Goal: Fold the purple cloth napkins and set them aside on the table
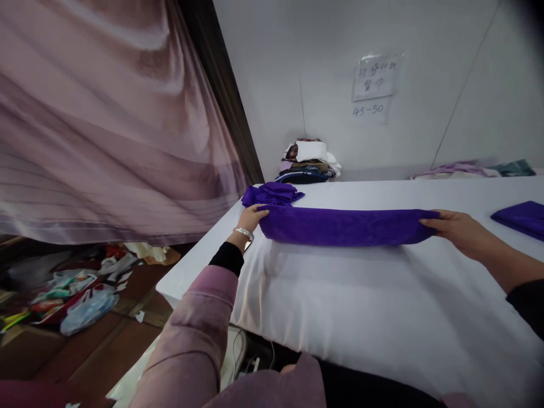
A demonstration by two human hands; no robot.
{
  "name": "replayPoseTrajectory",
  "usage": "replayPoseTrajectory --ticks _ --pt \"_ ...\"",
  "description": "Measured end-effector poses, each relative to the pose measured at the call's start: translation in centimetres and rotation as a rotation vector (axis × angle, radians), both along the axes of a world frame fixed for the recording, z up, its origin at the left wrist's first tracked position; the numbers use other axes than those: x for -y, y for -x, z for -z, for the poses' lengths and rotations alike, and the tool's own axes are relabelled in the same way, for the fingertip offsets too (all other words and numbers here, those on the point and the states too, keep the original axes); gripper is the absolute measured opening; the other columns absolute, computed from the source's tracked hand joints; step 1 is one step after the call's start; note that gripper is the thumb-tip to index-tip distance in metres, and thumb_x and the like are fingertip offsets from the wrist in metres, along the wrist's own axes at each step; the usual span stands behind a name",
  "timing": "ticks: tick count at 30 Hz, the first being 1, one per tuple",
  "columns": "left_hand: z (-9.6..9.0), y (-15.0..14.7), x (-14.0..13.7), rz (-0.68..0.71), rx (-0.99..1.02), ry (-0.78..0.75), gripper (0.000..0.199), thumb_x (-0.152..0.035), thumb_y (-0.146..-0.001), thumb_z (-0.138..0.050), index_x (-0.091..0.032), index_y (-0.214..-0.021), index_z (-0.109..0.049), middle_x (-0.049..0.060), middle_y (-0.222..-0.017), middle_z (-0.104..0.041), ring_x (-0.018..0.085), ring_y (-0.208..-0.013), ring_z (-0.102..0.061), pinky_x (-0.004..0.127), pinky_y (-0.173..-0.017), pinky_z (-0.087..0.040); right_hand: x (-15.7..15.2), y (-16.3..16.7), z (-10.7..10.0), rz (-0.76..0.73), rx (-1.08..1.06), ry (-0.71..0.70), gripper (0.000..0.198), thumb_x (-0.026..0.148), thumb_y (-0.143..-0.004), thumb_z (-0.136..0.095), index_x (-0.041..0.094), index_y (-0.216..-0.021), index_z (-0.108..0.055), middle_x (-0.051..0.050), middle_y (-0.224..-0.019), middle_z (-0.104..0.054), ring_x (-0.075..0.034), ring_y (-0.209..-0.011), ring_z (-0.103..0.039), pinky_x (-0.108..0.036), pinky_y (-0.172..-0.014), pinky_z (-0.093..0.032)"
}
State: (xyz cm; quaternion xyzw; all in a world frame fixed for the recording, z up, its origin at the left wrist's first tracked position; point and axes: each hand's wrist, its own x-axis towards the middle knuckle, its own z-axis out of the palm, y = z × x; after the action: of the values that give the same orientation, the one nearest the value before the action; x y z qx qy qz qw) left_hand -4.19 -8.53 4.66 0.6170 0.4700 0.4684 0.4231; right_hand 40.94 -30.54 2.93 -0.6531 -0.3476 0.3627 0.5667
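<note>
A purple cloth (344, 226), folded into a long band, stretches between my two hands over a white-covered table (352, 306). My left hand (251, 218) pinches its upper left corner between thumb and fingers. At the opposite end, my right hand (453, 229) grips the upper right corner the same way. The band looks taut along its top edge, and its lower edge seems to hang just above the tabletop. Behind my left hand lies a crumpled purple cloth (272, 194). To the right of my right hand is a flat folded purple cloth (521, 218).
A pile of folded clothes (308, 161) stands against the wall at the table's back. More fabric (459, 170) lies at the back right. A pink curtain (114, 124) hangs at the left. Plastic bags (89, 309) and clutter cover the floor below it. A handwritten sign (374, 79) is on the wall.
</note>
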Motion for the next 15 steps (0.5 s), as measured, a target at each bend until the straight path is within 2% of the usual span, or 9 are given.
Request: replayPoseTrajectory --ticks 3,7,10,15 --pt "-0.5 -0.4 -0.9 0.006 0.025 0.045 0.042 -0.033 -0.044 -0.078 -0.017 -0.082 -0.07 0.001 -0.072 -0.068 0.016 -0.07 -0.062 0.03 -0.07 -0.05 -0.9 -0.8 0.2 -0.006 -0.048 0.024 0.016 0.018 -0.066 -0.07 0.016 -0.081 -0.067 -0.005 -0.074 -0.069 -0.018 -0.072 -0.061 -0.031 -0.073 -0.05" --pt "-1.1 -1.2 -2.0 -0.01 0.012 0.051 0.036 -0.03 -0.042 -0.079 -0.016 -0.074 -0.069 0.0 -0.065 -0.066 0.016 -0.065 -0.061 0.03 -0.068 -0.05 -2.0 -0.9 -0.3 0.001 -0.078 0.027 0.01 0.016 -0.067 -0.069 0.015 -0.077 -0.066 -0.006 -0.072 -0.068 -0.018 -0.072 -0.061 -0.03 -0.068 -0.05" --pt "-2.2 -2.0 -3.2 -0.019 0.02 0.045 0.032 -0.028 -0.042 -0.079 -0.016 -0.069 -0.068 0.0 -0.063 -0.066 0.015 -0.061 -0.061 0.028 -0.064 -0.05 -3.3 -0.8 -1.6 0.027 -0.088 0.016 0.009 0.014 -0.068 -0.067 0.014 -0.077 -0.066 -0.006 -0.071 -0.068 -0.017 -0.071 -0.06 -0.031 -0.068 -0.049" --pt "-5.5 -3.1 -4.9 -0.018 0.046 0.021 0.03 -0.028 -0.045 -0.078 -0.016 -0.07 -0.066 -0.001 -0.056 -0.063 0.013 -0.051 -0.058 0.027 -0.056 -0.049 -5.5 -2.0 -4.5 0.024 -0.034 -0.051 0.006 0.014 -0.071 -0.065 0.014 -0.077 -0.065 -0.005 -0.07 -0.066 -0.015 -0.069 -0.058 -0.03 -0.07 -0.047"
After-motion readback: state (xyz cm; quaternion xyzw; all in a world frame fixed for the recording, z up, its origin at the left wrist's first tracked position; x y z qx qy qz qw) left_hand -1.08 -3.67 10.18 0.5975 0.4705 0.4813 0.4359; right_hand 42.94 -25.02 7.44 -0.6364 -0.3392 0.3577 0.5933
